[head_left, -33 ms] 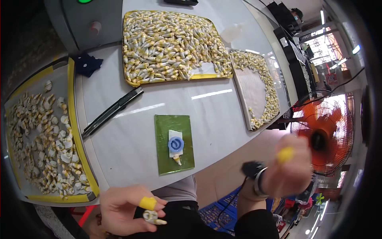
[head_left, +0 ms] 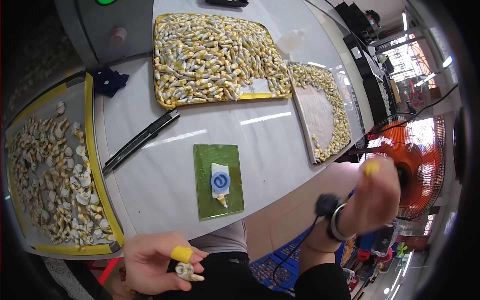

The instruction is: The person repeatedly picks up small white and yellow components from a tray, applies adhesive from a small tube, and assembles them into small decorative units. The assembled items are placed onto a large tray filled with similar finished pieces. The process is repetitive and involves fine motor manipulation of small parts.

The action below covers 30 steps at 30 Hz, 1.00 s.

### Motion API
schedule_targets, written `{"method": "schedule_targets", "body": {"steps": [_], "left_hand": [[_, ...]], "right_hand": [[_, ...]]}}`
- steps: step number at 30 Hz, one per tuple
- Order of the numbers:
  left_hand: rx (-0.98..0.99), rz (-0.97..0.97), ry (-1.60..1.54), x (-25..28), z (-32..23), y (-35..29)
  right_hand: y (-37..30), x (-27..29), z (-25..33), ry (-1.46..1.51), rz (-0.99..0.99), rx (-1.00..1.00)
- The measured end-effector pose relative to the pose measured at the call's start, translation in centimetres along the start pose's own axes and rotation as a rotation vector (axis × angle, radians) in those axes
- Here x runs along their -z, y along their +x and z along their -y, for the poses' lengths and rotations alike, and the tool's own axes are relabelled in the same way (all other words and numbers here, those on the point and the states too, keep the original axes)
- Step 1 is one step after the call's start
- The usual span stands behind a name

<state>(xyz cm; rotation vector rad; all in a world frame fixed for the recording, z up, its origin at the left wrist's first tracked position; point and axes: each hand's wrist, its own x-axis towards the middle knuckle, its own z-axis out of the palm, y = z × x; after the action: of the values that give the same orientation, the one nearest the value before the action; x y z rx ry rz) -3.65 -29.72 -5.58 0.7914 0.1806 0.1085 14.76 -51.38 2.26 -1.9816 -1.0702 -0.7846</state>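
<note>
My left hand (head_left: 155,262), yellow tape round one finger, pinches a small white piece with a yellowish pointed end (head_left: 188,272) near the table's front edge. My right hand (head_left: 375,192) is raised to the right, off the table in front of the orange fan. It also wears yellow tape, and its fingers are too blurred to tell what they hold. On the table lies a green rectangular plate (head_left: 204,192). A round blue cup-like piece (head_left: 220,181) sits on a white pad there, with a small white-and-yellow piece (head_left: 222,200) just below it.
Left stands a yellow-edged tray (head_left: 91,165) of loose white pieces. A tray (head_left: 200,102) packed with white-and-yellow pieces lies at the back, beside a partly filled tray (head_left: 320,107). A dark elongated tool (head_left: 142,137), a navy cloth (head_left: 110,81) and an orange fan (head_left: 407,167) are around.
My right hand has moved up and to the right. My left hand has shifted slightly left and up with its piece still pinched.
</note>
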Motion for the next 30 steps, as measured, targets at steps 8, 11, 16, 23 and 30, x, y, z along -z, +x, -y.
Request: {"method": "schedule_targets", "body": {"steps": [8,11,16,23,30], "left_hand": [[0.159,0.112,-0.235,1.3,0.5,-0.1],[0.146,0.164,-0.243,1.6,0.3,-0.2],[0.093,0.219,-0.231,2.0,0.2,-0.3],[0.087,0.256,-0.23,2.2,0.2,-0.4],[0.127,0.102,-0.208,1.4,-0.9,-0.4]], "right_hand": [[-2.2,-0.3,-11.5,-0.203,0.623,-0.446],[-2.1,-1.1,-11.2,-0.265,0.654,-0.434],[-1.2,-1.9,-9.5,-0.305,0.546,-0.352],[0.3,-4.8,-0.8,0.227,0.704,-0.162],[-0.4,-7.6,1.0,0.244,0.867,0.062]]}}
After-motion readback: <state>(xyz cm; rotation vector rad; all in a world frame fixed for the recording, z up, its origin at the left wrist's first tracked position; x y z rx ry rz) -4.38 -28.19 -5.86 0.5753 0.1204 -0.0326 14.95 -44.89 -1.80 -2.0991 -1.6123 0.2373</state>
